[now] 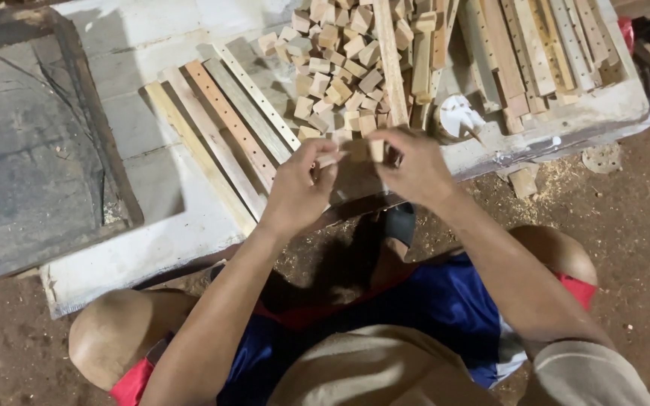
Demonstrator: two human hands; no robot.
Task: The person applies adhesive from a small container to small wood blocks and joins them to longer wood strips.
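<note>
Small pale wooden blocks (376,149), light, stiff and dry, are pinched by the short sides at the white board's (152,248) front edge; left hand (299,192) and right hand (415,169) fingers are closed narrowly on 1 each.

Both forearms reach forward, the left hand (299,188) and right hand (415,167) close together, fingers curled in a pinching grip.
</note>
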